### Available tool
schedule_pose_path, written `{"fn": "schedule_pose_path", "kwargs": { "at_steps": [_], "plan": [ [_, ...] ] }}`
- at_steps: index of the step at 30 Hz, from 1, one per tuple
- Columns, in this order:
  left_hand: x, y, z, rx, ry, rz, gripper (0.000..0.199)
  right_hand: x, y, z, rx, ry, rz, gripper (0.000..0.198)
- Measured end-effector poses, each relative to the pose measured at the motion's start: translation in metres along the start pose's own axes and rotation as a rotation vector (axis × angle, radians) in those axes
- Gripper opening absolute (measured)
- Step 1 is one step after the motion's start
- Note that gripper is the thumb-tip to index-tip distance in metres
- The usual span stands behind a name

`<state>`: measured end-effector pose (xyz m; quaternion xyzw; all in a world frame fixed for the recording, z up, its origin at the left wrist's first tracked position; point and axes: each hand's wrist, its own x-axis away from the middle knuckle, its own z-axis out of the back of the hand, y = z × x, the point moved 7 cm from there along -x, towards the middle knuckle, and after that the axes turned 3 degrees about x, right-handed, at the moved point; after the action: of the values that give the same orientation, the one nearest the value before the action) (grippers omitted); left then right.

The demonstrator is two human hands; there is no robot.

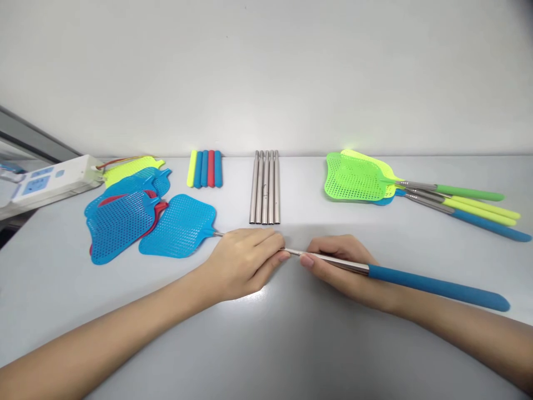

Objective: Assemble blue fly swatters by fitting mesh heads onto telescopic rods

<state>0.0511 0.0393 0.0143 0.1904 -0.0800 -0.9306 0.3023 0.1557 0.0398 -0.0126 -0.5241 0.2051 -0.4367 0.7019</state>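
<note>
Both my hands are on one fly swatter, which lies crosswise just above the table. Its blue perforated head [179, 226] points left, and its blue grip [437, 287] slants to the right over my right forearm. My left hand [249, 261] is wrapped around the thin part of the metal shaft, hiding much of it. With thumb and fingers, my right hand [339, 266] holds the thicker metal tube near the middle. A short bit of bare shaft shows between the two hands.
Loose swatter heads [122, 222] in blue, red and yellow overlap at the left, beside a white power strip [58, 183]. Several coloured grips [204, 169] and metal tubes [265, 189] stand in rows near the wall. Swatters with handles [358, 178] lie stacked at the right.
</note>
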Motion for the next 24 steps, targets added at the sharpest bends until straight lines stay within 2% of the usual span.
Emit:
{"fn": "schedule_pose_path", "kwargs": {
  "at_steps": [24],
  "plan": [
    [0.0001, -0.0007, -0.0013, 0.015, -0.009, 0.0, 0.023, 0.0007, -0.0036, 0.0017, 0.08, 0.02, 0.047, 0.036]
  ]
}}
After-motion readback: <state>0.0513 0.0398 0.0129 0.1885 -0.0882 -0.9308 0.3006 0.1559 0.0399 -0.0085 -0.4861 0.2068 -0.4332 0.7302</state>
